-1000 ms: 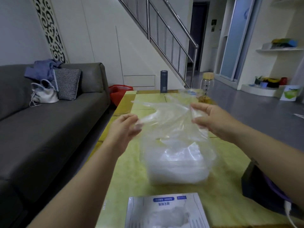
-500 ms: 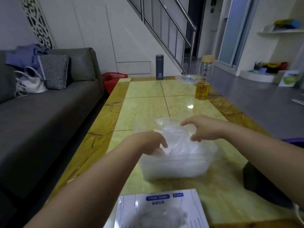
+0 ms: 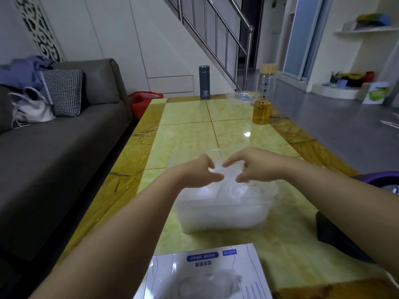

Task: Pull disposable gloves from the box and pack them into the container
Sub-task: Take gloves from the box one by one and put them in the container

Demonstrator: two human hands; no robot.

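both hands pinch a thin clear plastic glove (image 3: 224, 186) over the clear plastic container (image 3: 222, 212): left hand (image 3: 199, 172), right hand (image 3: 253, 165); white glove box (image 3: 205, 275) nearest.

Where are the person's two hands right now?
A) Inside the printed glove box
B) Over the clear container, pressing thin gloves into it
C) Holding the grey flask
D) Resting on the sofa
B: the left hand and right hand meet over the clear container, pinching the thin gloves there.

A grey flask (image 3: 204, 82) and amber jar (image 3: 261, 111) stand on the table (image 3: 185, 134) beside a sofa (image 3: 64, 143).
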